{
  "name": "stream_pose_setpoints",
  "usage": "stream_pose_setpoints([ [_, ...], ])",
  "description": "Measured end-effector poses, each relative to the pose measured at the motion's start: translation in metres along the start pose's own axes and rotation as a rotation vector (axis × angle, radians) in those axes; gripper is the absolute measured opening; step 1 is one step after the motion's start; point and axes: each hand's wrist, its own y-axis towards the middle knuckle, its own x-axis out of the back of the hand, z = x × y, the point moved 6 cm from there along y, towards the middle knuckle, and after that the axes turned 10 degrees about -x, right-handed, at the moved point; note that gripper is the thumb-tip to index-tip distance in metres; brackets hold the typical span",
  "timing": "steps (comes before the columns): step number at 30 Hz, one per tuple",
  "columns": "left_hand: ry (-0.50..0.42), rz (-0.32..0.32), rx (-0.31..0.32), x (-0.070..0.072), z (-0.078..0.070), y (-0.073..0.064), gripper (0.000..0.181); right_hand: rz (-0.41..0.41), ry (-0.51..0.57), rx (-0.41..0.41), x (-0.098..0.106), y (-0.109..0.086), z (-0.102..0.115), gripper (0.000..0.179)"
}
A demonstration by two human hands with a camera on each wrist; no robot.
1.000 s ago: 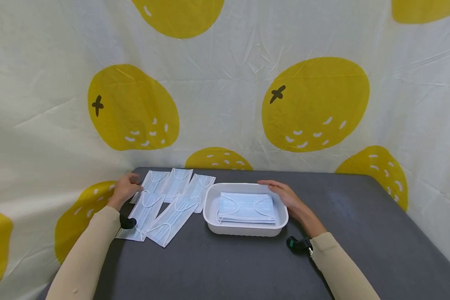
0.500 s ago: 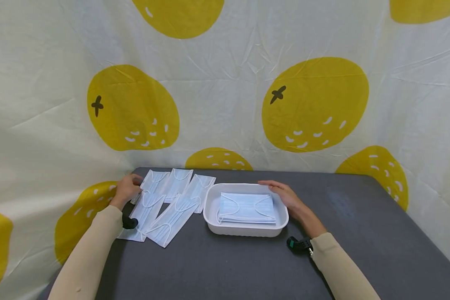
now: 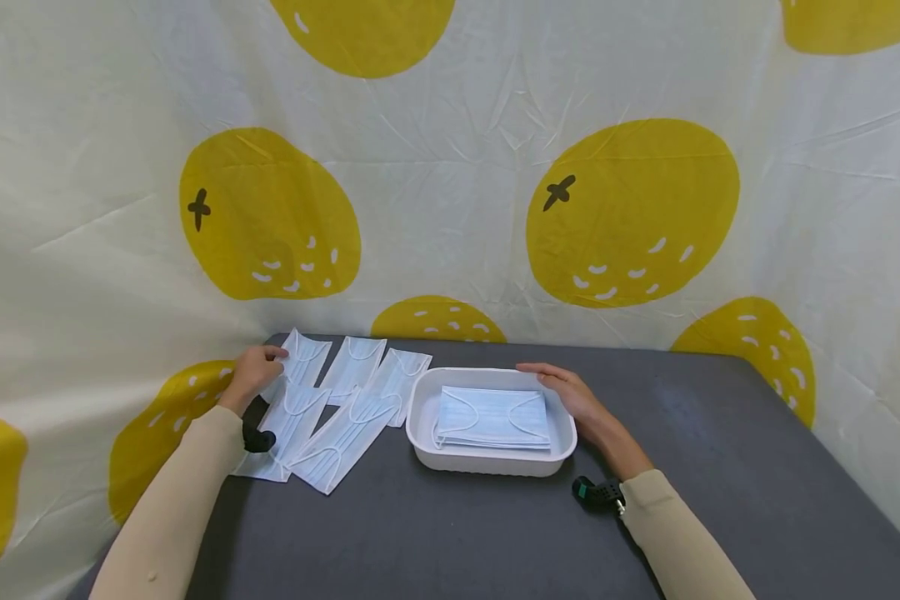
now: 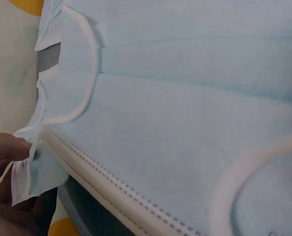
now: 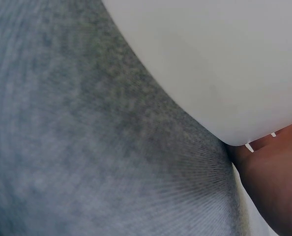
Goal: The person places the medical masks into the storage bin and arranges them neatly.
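Counter (image 3: 480, 533) is carrying a white tray (image 3: 487, 462) holding stacked masks (image 3: 492, 412); loose masks (image 3: 360, 427) are lying overlapped left of it. Right hand (image 3: 576, 393) is touching the tray's far right corner, fingers seemingly straight. Left hand (image 3: 252, 375) is pinching the far left mask (image 3: 305, 362), its grip clamped on one edge.

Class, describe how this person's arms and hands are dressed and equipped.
The left sleeve and right sleeve are long and beige. A black device sits at the left wrist; the right wrist's black device carries a green patch. The left hand and right hand are gloveless.
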Motion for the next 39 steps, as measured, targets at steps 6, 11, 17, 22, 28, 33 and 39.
stream_pose_setpoints([
  [6,-0.024,-0.045,-0.029,0.008,-0.008,-0.002,0.046,0.004,0.006,0.001,0.001,0.000,-0.001,0.043],
  [11,-0.019,-0.111,-0.057,0.014,-0.013,-0.003,0.045,0.009,0.000,0.007,0.000,0.001,-0.002,0.043],
  [17,-0.002,-0.189,-0.082,0.023,-0.019,-0.002,0.046,-0.004,-0.029,0.020,-0.001,0.001,0.000,0.042],
  [22,-0.012,-0.253,-0.097,0.033,-0.031,0.000,0.048,-0.002,-0.012,0.012,0.000,0.001,-0.001,0.042],
  [28,-0.015,-0.315,-0.119,0.041,-0.048,0.000,0.046,0.002,-0.003,0.010,0.002,0.000,-0.003,0.043],
  [33,-0.029,-0.333,-0.154,0.042,-0.061,0.000,0.044,-0.005,-0.002,0.016,0.002,0.002,-0.003,0.042],
  [39,-0.029,-0.378,-0.221,0.045,-0.079,-0.002,0.042,-0.007,-0.004,0.015,0.003,0.003,-0.005,0.042],
])
